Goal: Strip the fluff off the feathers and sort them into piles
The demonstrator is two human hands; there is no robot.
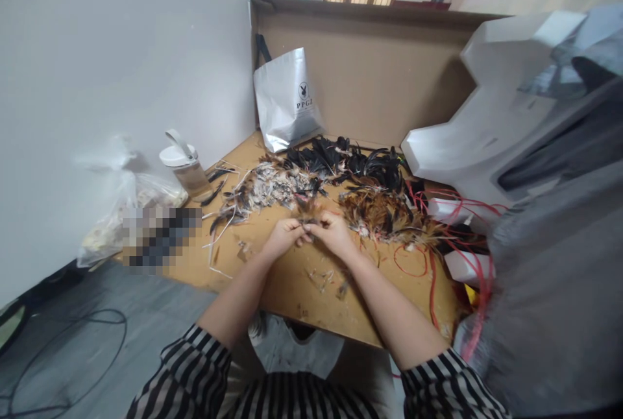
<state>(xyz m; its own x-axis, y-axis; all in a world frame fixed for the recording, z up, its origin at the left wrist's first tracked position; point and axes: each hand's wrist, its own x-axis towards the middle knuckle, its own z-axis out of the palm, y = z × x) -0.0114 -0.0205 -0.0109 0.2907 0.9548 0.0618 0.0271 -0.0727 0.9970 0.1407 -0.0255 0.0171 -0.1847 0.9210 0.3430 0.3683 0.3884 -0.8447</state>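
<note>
**Feathers pinched between both hands at the bench**

Striped sleeves [195,367] come in low at the near edge, both forearms bare and reaching forward over the wooden table [287,283]. Scraps [324,278] of feather lie on the bare wood between the arms. Up at the fingertips: the left hand [282,237] and the right hand [333,232] meet, touching, fingers curled in and pinching a small brown tuft [307,211] between them, just above the tabletop at its middle. Whether each finger grips or only rests, too small to tell.

Just right of the right hand, a brown-and-gold feather pile [384,215], touching the red string [428,263] that loops off toward the table's right edge. Left of the hands, a grey speckled pile [265,189] with loose quills trailing out. Behind both, a black pile [350,163].

Far left, a clear plastic bag [121,205] against the wall, and beside it a jar [187,166] with a white flip lid. At the back, a silver bag [287,101] leans on the cardboard sheet [370,75]. White foam [487,114] fills the right.
</note>
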